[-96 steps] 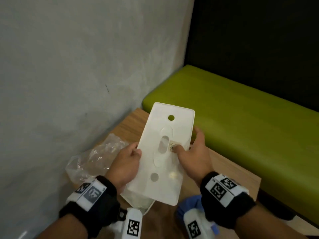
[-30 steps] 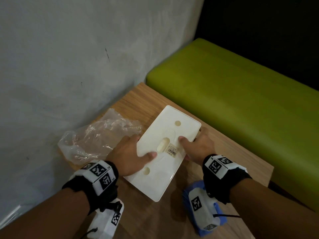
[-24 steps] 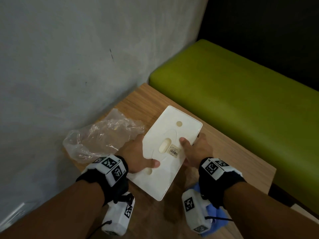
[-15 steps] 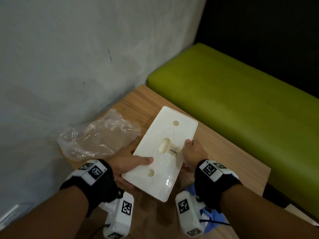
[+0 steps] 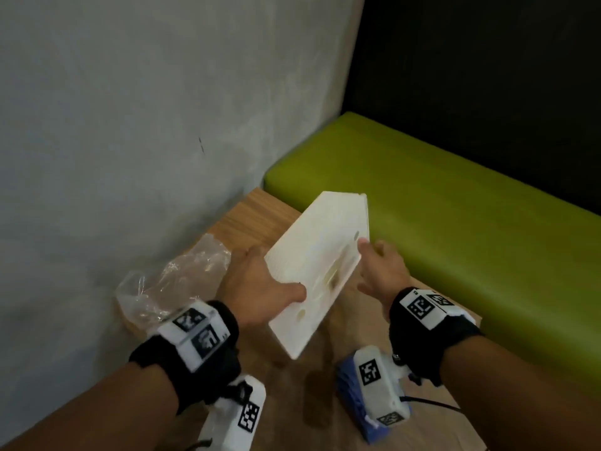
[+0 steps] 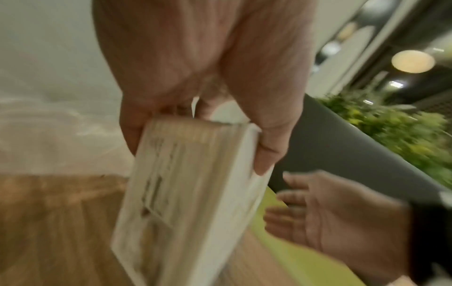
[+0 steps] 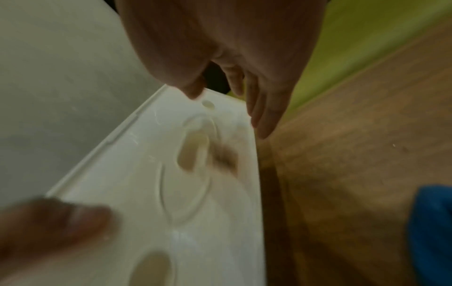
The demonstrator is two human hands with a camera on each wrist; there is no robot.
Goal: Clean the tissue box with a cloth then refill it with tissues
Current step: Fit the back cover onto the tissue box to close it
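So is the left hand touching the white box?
Touching. The left wrist view shows the left hand gripping the tissue box, thumb on one face and fingers behind it.

The left hand (image 5: 260, 288) is clamped in a thumb-over grip, while the right hand (image 5: 382, 271) is held open, fingers straight.

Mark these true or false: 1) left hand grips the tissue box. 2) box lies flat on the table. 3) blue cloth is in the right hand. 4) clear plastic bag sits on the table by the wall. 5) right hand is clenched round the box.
1) True: the left hand grips the tissue box.
2) False: it is lifted and tilted above the table.
3) False: the blue cloth lies on the table.
4) True: the clear plastic bag is there.
5) False: the right hand has straight fingers at the box's edge.
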